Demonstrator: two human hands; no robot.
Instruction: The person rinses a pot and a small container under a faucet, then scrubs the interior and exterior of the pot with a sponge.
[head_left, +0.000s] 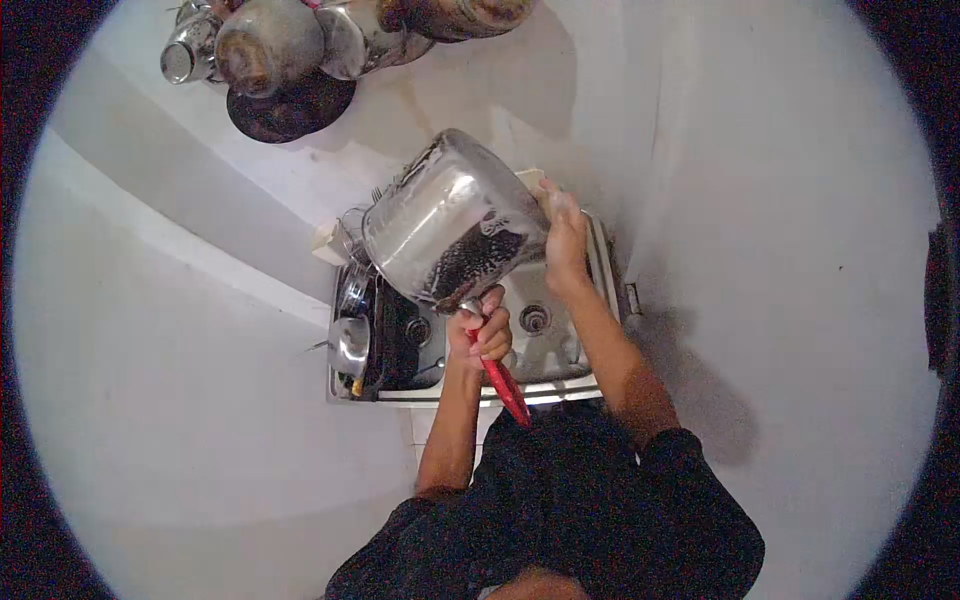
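A large metal pot (450, 225) with dark stains and foam on its side is held tilted above the double sink (550, 345). My left hand (482, 328) is closed round the base of the pot's red handle (503, 388), which points down toward my body. At the pot's right end, my right hand (566, 235) lies against the bottom with its fingers pointing up. A pale object shows beside its fingertips; whether the hand grips it is unclear.
Metal dishes (350, 345) and a black rack (395, 345) stand at the sink's left side. Several pots (270, 45) and a dark pan (290, 108) hang on the wall at the upper left.
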